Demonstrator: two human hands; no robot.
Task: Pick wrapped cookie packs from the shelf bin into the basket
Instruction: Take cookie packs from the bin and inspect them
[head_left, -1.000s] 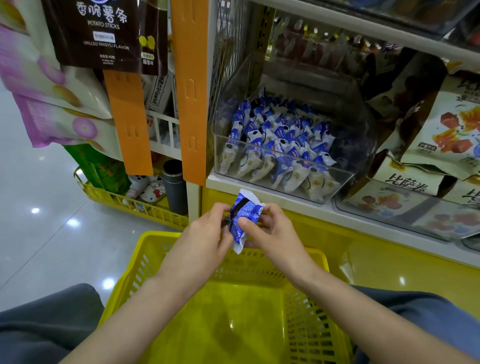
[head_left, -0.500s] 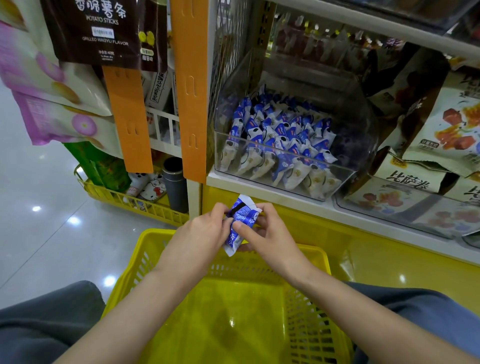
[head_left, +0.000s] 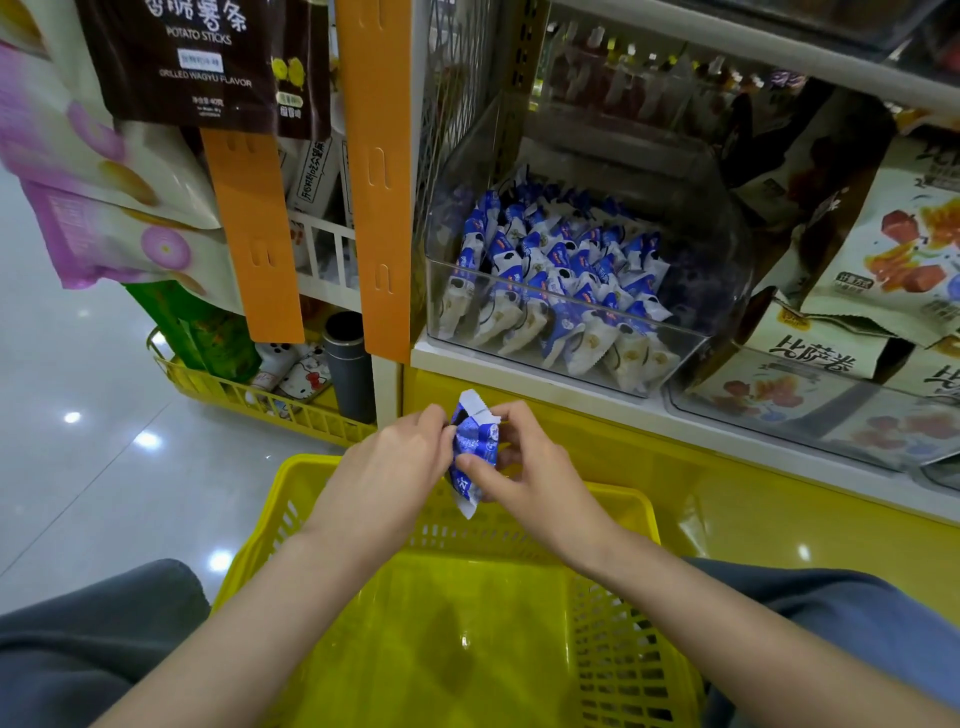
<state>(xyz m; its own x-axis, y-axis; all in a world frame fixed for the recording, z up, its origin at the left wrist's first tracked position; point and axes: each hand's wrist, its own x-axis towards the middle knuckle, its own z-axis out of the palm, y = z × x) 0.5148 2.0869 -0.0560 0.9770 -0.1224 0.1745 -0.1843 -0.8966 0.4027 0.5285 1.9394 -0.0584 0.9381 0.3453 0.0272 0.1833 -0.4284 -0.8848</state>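
While cookie pack (head_left: 475, 448) hangs over basket (head_left: 293, 467), left hand (head_left: 387, 467), right hand (head_left: 532, 475) pinch it.

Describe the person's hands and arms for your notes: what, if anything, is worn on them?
The left hand and right hand are bare: no gloves, rings, watch or bracelet show. The left forearm and right forearm are uncovered as far as the frame's edge, so no sleeve is visible. Grey-blue trousers cover the legs on either side.
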